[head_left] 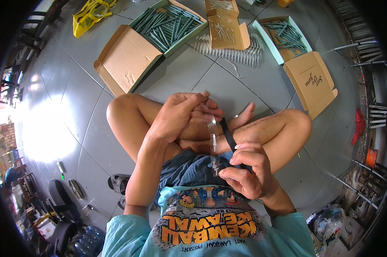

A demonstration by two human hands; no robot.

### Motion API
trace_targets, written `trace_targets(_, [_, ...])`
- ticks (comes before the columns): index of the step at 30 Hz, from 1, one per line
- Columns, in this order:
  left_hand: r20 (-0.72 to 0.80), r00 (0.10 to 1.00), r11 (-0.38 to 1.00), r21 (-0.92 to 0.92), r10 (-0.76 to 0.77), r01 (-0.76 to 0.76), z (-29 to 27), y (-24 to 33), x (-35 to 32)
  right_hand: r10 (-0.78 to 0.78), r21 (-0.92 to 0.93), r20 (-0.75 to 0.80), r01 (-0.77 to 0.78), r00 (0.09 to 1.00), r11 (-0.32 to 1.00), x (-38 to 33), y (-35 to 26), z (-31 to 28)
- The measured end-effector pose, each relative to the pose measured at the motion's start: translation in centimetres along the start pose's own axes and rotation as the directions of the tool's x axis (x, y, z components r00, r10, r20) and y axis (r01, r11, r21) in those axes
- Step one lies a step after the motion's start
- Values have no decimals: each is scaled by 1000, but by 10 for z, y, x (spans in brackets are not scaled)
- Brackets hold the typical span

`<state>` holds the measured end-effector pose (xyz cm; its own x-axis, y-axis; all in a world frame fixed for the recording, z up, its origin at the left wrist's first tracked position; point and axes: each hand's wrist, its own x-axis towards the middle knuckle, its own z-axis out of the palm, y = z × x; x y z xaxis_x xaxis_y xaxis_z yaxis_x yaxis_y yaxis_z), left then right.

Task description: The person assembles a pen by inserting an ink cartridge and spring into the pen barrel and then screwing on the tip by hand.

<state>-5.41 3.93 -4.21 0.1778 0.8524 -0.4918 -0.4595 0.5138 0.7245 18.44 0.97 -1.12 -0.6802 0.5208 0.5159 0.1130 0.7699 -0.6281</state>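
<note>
— So where does the clear plastic sleeve (213, 145) sit right now?

— Between the two hands, above the crossed legs. Its long axis runs roughly up and down in the head view, from the left hand (176, 118) at the top down to the right hand (245, 171) at the bottom.

— And the dark stick (228, 137)?

— It lies just beside the sleeve, to the right of it, tilted so its lower end goes into the right hand's fist. That hand is closed, pinching the stick and the sleeve's lower end together.

— What about the left?

— Its fingers are pressed together around the sleeve's upper edge; whether they truly pinch it, I cannot tell for certain.

— Which hand is nearer the stick?

— The right, plainly. The left touches only the sleeve's top.

— Anything round about?

— On the grey tiled floor (202, 81) lie open cardboard boxes (159, 30) of grey-green sticks, well apart from the hands.
</note>
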Motion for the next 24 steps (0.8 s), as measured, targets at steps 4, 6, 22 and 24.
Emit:
trace_targets(4, [5, 1000, 1000, 6, 0, 0, 0, 1, 0, 3, 2, 5, -3, 1000, 1000, -1, -1, 0])
trace_targets(6, [5, 1000, 1000, 12, 1, -1, 0, 2, 0, -2, 1, 3, 2, 1000, 1000, -1, -1, 0])
trace_targets(22, [-19, 1000, 1000, 13, 14, -14, -3, 2, 3, 5, 34, 38, -6, 999, 999, -4, -2, 1])
trace_targets(24, [-14, 1000, 1000, 12, 16, -16, -5, 2, 4, 2, 38, 43, -4, 999, 999, -4, -2, 1])
